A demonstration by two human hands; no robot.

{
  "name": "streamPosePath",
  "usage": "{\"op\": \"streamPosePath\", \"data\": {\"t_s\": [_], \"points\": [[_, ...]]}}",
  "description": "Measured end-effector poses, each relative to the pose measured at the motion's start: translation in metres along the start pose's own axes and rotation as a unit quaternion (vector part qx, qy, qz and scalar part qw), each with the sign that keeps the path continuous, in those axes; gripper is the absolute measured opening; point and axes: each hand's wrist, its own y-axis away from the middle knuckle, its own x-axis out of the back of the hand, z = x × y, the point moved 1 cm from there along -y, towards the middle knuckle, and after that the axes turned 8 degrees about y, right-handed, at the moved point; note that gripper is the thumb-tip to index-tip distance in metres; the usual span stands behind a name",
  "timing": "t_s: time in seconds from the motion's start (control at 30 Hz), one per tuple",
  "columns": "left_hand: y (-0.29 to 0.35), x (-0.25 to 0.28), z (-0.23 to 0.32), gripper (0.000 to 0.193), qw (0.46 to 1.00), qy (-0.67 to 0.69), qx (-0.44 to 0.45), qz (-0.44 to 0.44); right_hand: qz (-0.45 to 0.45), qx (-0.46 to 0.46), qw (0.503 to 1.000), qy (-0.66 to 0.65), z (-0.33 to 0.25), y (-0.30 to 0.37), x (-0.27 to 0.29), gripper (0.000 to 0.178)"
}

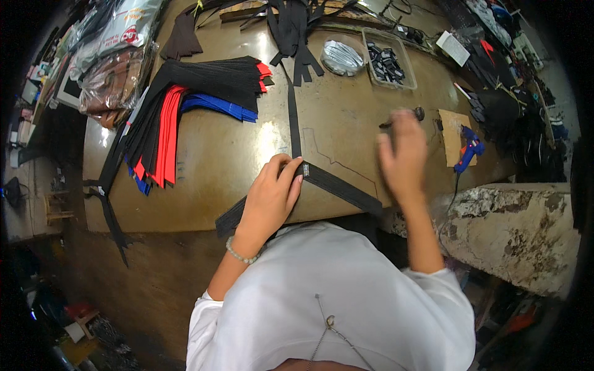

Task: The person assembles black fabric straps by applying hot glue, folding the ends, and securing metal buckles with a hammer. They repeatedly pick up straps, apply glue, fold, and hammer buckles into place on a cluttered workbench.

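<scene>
A black strap piece (343, 190) lies at the table's near edge, bent in a wide V, with a small pale label (306, 170) at its peak. My left hand (275, 185) is closed on it beside the label, thumb and fingertips pressed to the fabric. From that peak a narrow black strap (293, 117) runs away up the table. My right hand (405, 151) is over the table to the right, smeared by motion, its thumb apart from the fingers. Small dark parts, one of them round (419, 114), show beside its fingertips; their kind is unclear.
A pile of black, red and blue fabric strips (216, 83) lies at left, near plastic-wrapped bundles (114, 80). At the back are black straps (291, 31), a tub of silvery pieces (341, 57) and a box of small black parts (387, 62). A blue glue gun (469, 150) rests on cardboard at right.
</scene>
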Motion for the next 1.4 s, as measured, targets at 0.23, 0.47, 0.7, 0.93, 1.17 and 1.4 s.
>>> {"op": "streamPosePath", "data": {"t_s": [0.23,0.47,0.7,0.93,1.17,1.4], "points": [[0.022,0.014,-0.007,0.013,0.995,0.052,0.026,0.077,-0.117,-0.246,0.957,-0.096,0.022,0.007,0.044,0.029],[0.021,0.009,-0.012,0.012,0.988,0.079,0.089,0.103,-0.267,0.019,0.921,-0.285,-0.089,0.035,0.048,0.022],[0.016,0.013,-0.005,0.018,0.983,0.101,0.134,0.074,-0.275,0.011,0.915,-0.294,-0.087,0.025,0.059,0.032],[-0.002,0.015,0.0,0.028,0.997,-0.052,0.046,-0.031,-0.089,-0.115,0.986,-0.087,-0.01,0.022,0.032,0.038],[-0.025,0.024,0.005,0.019,0.989,0.079,0.04,-0.119,-0.067,-0.041,0.994,-0.081,0.026,-0.009,0.028,0.031],[-0.026,0.002,0.013,0.028,0.856,0.454,0.237,-0.063,-0.359,-0.208,0.583,-0.699,-0.097,-0.017,-0.018,0.029]]}}
